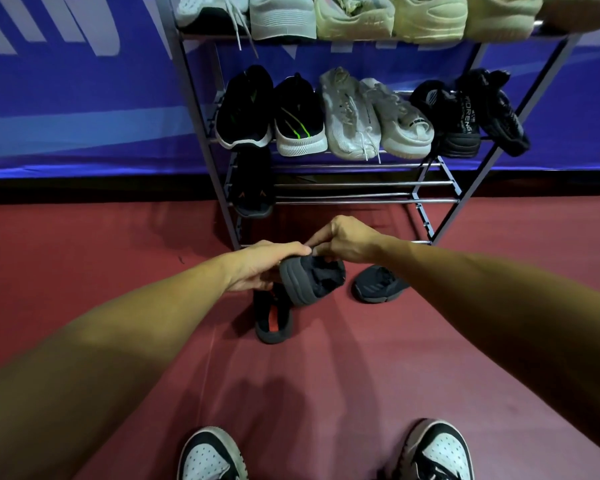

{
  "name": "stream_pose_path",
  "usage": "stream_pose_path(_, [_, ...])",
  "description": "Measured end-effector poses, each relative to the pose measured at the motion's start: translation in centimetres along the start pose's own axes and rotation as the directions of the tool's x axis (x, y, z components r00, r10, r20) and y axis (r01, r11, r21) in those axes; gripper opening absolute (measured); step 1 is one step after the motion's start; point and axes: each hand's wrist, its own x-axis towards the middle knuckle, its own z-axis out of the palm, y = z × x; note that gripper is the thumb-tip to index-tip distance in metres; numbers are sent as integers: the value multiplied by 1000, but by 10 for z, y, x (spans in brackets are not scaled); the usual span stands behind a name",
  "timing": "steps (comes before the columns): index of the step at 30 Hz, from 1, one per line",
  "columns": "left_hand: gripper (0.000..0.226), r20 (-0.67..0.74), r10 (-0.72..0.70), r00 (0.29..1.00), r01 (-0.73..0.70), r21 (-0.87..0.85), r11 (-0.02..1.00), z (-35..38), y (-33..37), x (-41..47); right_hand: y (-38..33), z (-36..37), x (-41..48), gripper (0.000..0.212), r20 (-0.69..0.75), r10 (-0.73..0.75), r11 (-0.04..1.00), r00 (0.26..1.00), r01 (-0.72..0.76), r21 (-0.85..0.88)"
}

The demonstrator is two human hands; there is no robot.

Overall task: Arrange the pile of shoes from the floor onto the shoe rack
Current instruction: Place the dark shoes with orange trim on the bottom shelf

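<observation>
The left grip (264, 268) clasps the sole and heel of a dark grey-soled shoe (312, 282). The right grip (343, 240) pinches the shoe's upper edge. The shoe is held off the floor (118, 254) between both grips. Directly below the left grip lies a black shoe with a red insole (272, 317). A dark sneaker (378, 284) lies below the right grip. The shoe rack (361, 184) stands beyond both grips.

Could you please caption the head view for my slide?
Left hand and right hand hold a black, grey-soled shoe above the red floor before the metal shoe rack.
</observation>
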Motion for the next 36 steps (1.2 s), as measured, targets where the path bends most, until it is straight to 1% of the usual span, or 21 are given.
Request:
stream_pose_path(2, [55, -5, -10, 1000, 10, 15, 1000, 2, 1, 2, 1, 1, 2, 19, 4, -9, 999, 1000, 9, 42])
stream_pose_path(4, [41, -29, 0, 1000, 0, 11, 1000, 3, 2, 2, 2, 2, 7, 25, 1, 26, 998, 1000, -26, 56])
stream_pose_path(6, [32, -70, 17, 997, -16, 10, 1000, 2, 1, 3, 1, 2, 9, 45, -19, 99, 995, 995, -99, -22])
stream_pose_path(8, [27, -113, 20, 993, -16, 41, 999, -1, -1, 3, -2, 2, 8, 60, -29, 182, 983, 983, -183, -21])
stream_pose_path(9, [26, -132, 21, 991, -13, 61, 998, -3, -1, 2, -2, 2, 8, 60, -52, 218, 975, 975, -220, -27])
stream_pose_path(11, [25, -144, 19, 989, -10, 65, 998, -8, -2, 0, -1, 2, 8, 44, -124, 293, 944, 948, -307, -118])
stream_pose_path(12, [18, -150, 16, 989, -9, 50, 999, -10, -2, -1, 0, 2, 7, 39, -127, 341, 926, 931, -356, -122])
stream_pose_path(13, [9, -156, 10, 988, -4, 34, 999, -12, -2, -2, 1, 2, 5, 41, -91, 398, 911, 913, -405, -75])
stream_pose_path(15, [2, -158, -7, 987, 8, 2, 1000, -15, -3, -5, 0, 2, -3, 51, 86, 500, 862, 862, -504, 47])
stream_pose_path(16, [0, -155, -15, 988, 11, -23, 1000, -16, -4, -7, -1, 1, -7, 58, 178, 513, 845, 840, -530, 66])
stream_pose_path(17, [2, -158, -23, 987, 15, -49, 999, -17, -4, -8, -1, 0, -11, 65, 242, 502, 843, 831, -532, 80])
stream_pose_path(18, [3, -164, -28, 986, 15, -75, 997, -17, -4, -9, -1, 0, -12, 68, 262, 475, 848, 840, -516, 117])
stream_pose_path(19, [9, -171, -32, 985, 15, -100, 995, -15, -3, -9, 0, 0, -13, 67, 243, 442, 855, 864, -487, 178])
stream_pose_path(21, [26, -187, -46, 981, 16, -157, 987, -13, -1, -6, -3, -1, -15, 56, 204, 392, 846, 897, -439, 303])
stream_pose_path(22, [29, -185, -50, 981, 14, -189, 982, -13, 1, -4, -2, -2, -14, 48, 200, 371, 836, 907, -420, 354])
stream_pose_path(24, [20, -159, -32, 987, -8, -241, 970, -12, 4, -1, -1, -1, -13, 33, 190, 333, 815, 924, -383, 434])
stream_pose_path(27, [12, -135, -18, 991, -18, -256, 967, -9, 7, 4, 1, -2, -10, 29, 115, 303, 780, 946, -316, 541])
stream_pose_path(30, [22, -97, -24, 995, 1, -235, 972, -3, 9, 8, 2, -5, -6, 25, 19, 273, 758, 962, -228, 612])
stream_pose_path(31, [28, -90, -11, 996, -11, -250, 968, -1, 11, 10, 2, -6, -5, 22, -20, 269, 756, 963, -199, 623])
stream_pose_path(33, [35, -123, 33, 992, -69, -300, 952, 1, 15, 19, 1, -7, -3, 21, -79, 288, 752, 954, -174, 636])
stream_pose_path(36, [46, -212, 82, 974, -155, -353, 923, 0, 24, 38, 2, -7, 5, 32, -120, 363, 674, 924, -172, 718])
